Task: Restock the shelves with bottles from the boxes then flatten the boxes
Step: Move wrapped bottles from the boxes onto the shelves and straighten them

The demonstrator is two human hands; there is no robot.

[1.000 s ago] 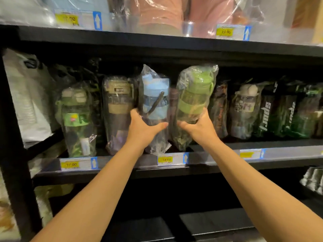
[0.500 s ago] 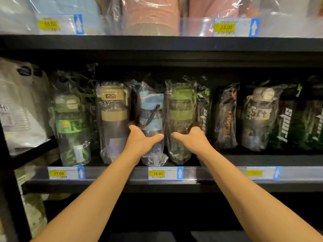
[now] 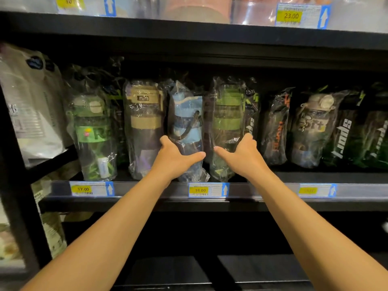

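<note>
Two-handed grip above yellow 18.00 price tag (image 3: 200, 190).
Curled fingers clamp: left hand (image 3: 176, 158) on blue plastic-wrapped bottle (image 3: 186, 122), right hand (image 3: 241, 153) on green plastic-wrapped bottle (image 3: 227, 114), both upright.

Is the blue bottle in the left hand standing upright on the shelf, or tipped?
Upright: the blue bottle stands on the shelf, cap up, with the left hand gripping its lower part.

Black shelf (image 3: 147, 203): upright plastic-wrapped bottles (image 3: 144, 127) in row.
</note>
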